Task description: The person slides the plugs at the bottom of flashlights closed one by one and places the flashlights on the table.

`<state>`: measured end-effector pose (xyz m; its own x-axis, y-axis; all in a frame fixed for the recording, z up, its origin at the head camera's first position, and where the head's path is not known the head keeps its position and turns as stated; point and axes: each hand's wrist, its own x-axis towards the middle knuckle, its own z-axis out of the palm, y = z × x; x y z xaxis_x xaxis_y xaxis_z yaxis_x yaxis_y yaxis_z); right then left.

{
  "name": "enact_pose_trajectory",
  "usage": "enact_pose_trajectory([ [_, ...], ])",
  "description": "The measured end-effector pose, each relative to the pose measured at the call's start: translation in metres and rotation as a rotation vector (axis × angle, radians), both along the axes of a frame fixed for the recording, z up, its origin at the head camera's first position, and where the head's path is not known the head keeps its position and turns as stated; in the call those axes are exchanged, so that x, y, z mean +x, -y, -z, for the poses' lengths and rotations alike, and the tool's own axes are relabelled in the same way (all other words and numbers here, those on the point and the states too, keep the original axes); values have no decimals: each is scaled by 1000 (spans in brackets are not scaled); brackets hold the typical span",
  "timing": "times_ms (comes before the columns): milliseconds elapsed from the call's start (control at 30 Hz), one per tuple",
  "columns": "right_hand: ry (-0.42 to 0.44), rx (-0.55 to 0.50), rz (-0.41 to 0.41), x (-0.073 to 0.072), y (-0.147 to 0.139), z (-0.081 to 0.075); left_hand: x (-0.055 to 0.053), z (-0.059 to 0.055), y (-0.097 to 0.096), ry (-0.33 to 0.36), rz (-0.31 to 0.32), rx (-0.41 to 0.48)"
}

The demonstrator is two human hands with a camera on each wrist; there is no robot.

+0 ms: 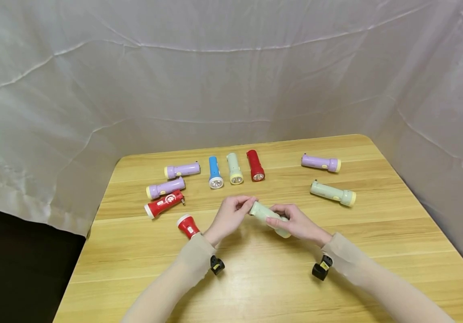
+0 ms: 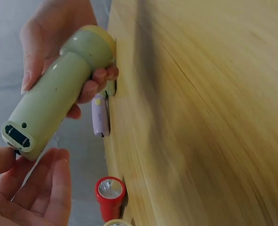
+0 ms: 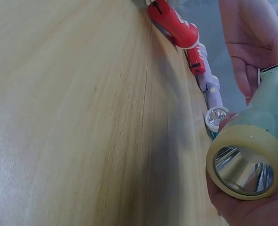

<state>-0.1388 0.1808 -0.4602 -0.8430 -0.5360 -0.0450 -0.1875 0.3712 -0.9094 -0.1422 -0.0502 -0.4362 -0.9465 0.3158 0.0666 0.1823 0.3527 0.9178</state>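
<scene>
My right hand (image 1: 296, 224) grips a pale green flashlight (image 1: 264, 211) around its head end, above the table in front of me. My left hand (image 1: 229, 216) pinches at its tail end, thumb on one side and fingers on the other. The left wrist view shows a dark slot (image 2: 17, 135) in the flashlight's tail, with a small dark piece beside the left thumb. In the right wrist view, the yellow-rimmed lens (image 3: 244, 169) faces the camera, and right-hand fingers wrap beneath the head.
Left of my hands lie two purple flashlights (image 1: 182, 170), a red one with a white emblem (image 1: 164, 204) and another red one (image 1: 188, 225) beside my left wrist. Blue (image 1: 214, 168), pale green (image 1: 234, 166) and red (image 1: 255, 163) flashlights line the back. Purple (image 1: 320, 163) and pale green (image 1: 332, 193) ones lie right.
</scene>
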Motion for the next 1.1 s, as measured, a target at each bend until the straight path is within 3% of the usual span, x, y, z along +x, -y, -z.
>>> enact_pose_trajectory([
  [233,77,-33,16,-1,-3,3,0,2,7,-67,-7,-155],
  [500,232,-89,49,-4,-7,4,0,4,17,-198,12,-374],
  [700,303,-129,72,-8,-9,5,1,5,29,-193,16,-429],
  [933,533,-352,130,-14,-13,4,2,8,46,-214,2,-477],
  [1100,588,-413,164,-26,-22,13,3,10,56,-227,-5,-512],
])
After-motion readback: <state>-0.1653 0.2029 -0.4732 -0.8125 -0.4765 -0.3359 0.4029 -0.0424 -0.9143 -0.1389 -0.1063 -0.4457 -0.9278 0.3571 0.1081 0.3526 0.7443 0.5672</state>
